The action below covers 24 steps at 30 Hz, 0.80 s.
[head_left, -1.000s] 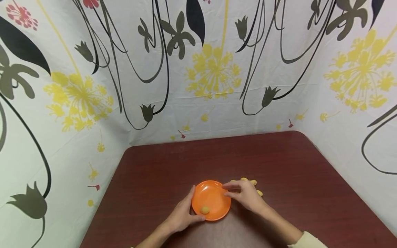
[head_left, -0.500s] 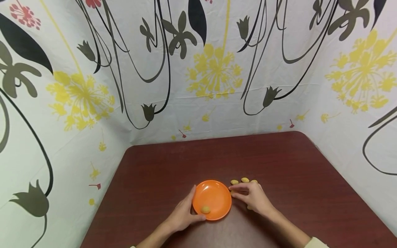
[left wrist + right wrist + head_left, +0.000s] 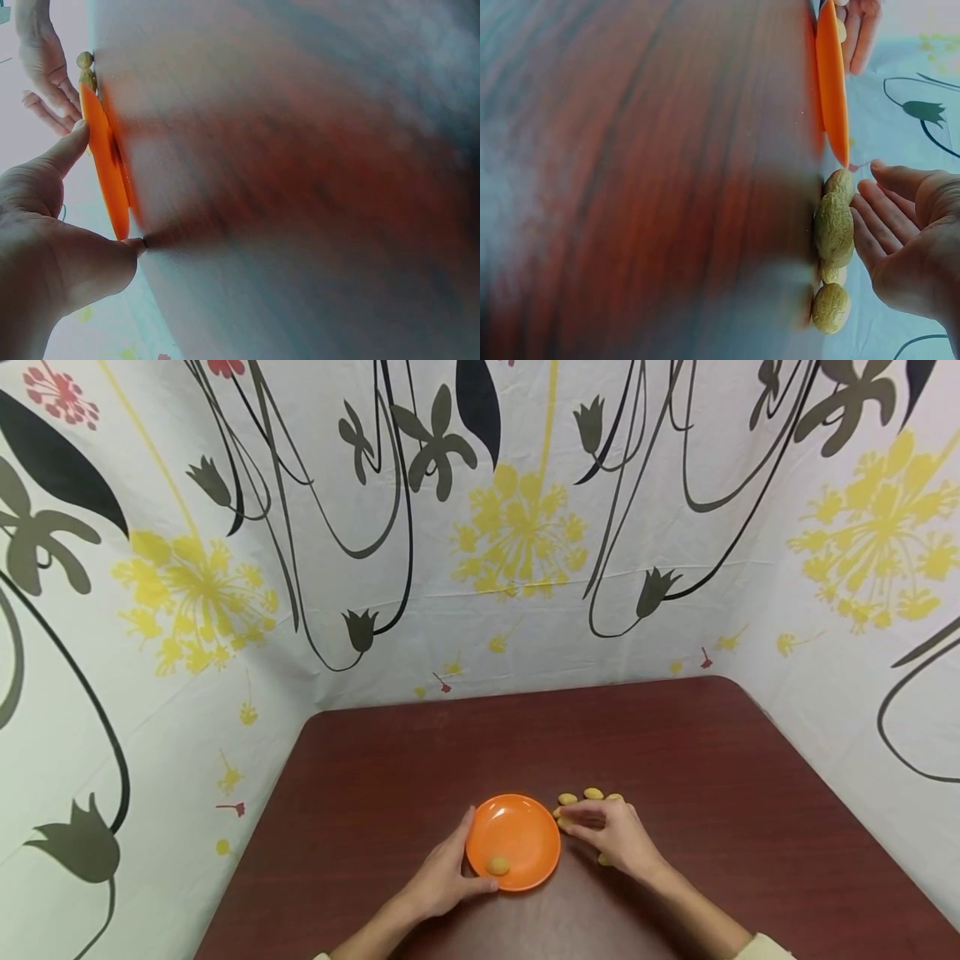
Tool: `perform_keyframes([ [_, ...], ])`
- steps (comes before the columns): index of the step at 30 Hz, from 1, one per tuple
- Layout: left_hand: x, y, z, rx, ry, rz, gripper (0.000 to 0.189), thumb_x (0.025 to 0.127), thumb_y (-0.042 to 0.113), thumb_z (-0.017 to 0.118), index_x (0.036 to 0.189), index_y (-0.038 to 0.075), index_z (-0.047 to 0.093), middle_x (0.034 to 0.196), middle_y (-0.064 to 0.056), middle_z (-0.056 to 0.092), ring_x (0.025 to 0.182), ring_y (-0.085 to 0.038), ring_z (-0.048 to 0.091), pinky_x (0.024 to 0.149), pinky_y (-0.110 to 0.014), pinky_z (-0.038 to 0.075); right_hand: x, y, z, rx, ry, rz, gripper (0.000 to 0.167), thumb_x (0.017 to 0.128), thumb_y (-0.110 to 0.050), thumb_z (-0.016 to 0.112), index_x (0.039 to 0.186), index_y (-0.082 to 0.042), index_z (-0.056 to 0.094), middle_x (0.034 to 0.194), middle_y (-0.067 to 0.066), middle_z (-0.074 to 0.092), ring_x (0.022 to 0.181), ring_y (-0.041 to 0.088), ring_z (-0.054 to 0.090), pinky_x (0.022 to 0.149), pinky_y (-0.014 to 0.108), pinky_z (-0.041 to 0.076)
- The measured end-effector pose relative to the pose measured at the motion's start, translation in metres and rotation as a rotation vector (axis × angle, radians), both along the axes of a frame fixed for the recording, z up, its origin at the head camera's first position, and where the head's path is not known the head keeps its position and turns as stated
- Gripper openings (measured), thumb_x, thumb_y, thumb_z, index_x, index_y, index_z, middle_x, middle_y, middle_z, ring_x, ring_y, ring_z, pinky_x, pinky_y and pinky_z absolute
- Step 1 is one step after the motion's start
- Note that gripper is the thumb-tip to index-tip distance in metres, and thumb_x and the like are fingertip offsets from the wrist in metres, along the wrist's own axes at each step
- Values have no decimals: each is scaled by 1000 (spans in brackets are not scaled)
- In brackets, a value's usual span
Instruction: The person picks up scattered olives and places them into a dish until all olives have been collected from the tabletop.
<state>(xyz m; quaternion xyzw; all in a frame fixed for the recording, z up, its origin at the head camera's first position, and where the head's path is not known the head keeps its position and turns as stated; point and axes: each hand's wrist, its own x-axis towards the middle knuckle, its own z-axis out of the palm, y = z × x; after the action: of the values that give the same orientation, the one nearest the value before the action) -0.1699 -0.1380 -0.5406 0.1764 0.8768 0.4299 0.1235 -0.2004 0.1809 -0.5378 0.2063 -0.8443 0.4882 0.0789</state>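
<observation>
An orange plate (image 3: 517,835) sits on the table, with one small yellow-brown oval piece (image 3: 498,866) near its front left rim. My left hand (image 3: 442,877) holds the plate's left side, thumb at the front rim and fingers along the far left. In the left wrist view, its thumb (image 3: 75,139) touches the rim. To the right of the plate, my right hand (image 3: 618,837) hovers over several similar pieces (image 3: 593,794). Seen from the right wrist, those pieces (image 3: 835,229) are wrinkled and oval, lying just below extended fingers (image 3: 885,214). Their exact kind is unclear, and the hand partly hides them.
The dark red-brown table (image 3: 420,760) extends behind and on both sides of the plate. A white cloth (image 3: 300,568) with flower print hangs around its back and sides. One more oval piece (image 3: 604,860) lies under the right wrist.
My right hand has moved right, from over the plate's right rim to the pieces beside it. The left hand still holds the plate, and the piece on it has stayed put.
</observation>
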Motion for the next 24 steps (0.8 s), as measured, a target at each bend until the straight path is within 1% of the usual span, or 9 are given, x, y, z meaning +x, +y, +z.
perform_keyframes([
  [9, -1, -1, -1, 4, -3, 5, 117, 89, 39, 88, 169, 0, 12, 174, -20, 19, 158, -34, 26, 123, -59, 25, -3, 0, -2, 10, -24, 0, 25, 86, 1, 86, 111, -1, 82, 105, 12, 81, 97, 29, 79, 81, 35, 63],
  [15, 0, -1, -1, 2, -4, 3, 118, 89, 39, 89, 170, 0, 12, 174, -20, 18, 158, -35, 25, 124, -59, 25, -5, 1, -4, 29, -54, 31, 26, 88, -2, 86, 114, -3, 82, 108, 9, 81, 98, 28, 79, 82, 33, 63],
  [24, -1, -1, -2, -4, -5, 7, 117, 89, 40, 88, 170, 1, 12, 174, -19, 19, 158, -32, 26, 124, -58, 26, -6, 2, -2, 76, -32, 67, 27, 89, -2, 85, 116, -1, 80, 110, 10, 80, 96, 26, 79, 81, 34, 63],
])
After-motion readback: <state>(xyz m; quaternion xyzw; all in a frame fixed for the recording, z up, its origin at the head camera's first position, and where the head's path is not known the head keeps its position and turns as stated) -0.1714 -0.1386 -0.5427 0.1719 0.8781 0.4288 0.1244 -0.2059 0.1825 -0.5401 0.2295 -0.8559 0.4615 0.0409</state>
